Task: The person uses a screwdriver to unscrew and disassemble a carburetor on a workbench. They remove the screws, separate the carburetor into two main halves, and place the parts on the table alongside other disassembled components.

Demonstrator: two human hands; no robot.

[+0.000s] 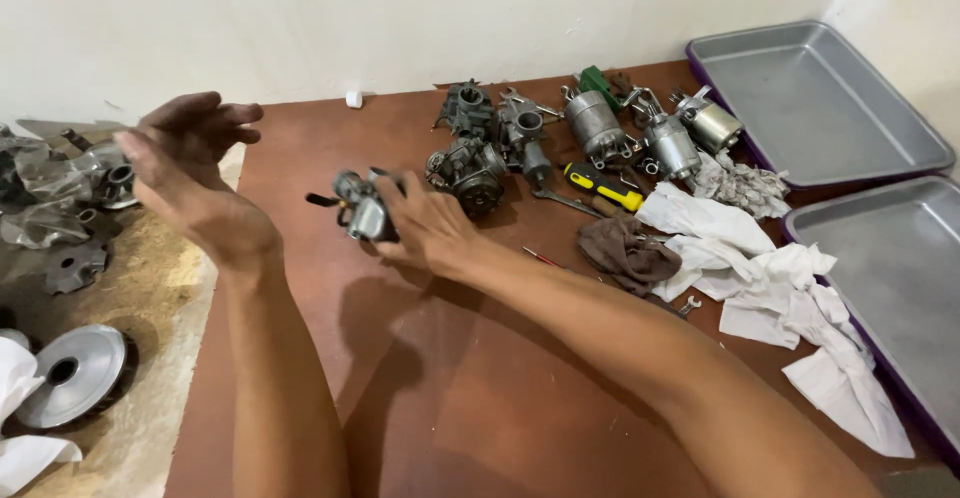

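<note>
Right hand (425, 226): grips a small carburetor (362, 213), lifted off the brown board (450, 388) for a look.
Left hand (190, 173): raised at nine o'clock, fingers spread, empty.
Other carburetors (520, 133): lined up at one o'clock beside rags (760, 268).

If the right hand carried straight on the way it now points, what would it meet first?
The right hand, gripping a small carburetor, points left across the brown board. Going straight on, it would probably meet the raised, open left hand first, though depth between them is unclear.

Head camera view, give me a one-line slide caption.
Right hand holds a small carburetor over the brown table; left hand raised, open.
</note>
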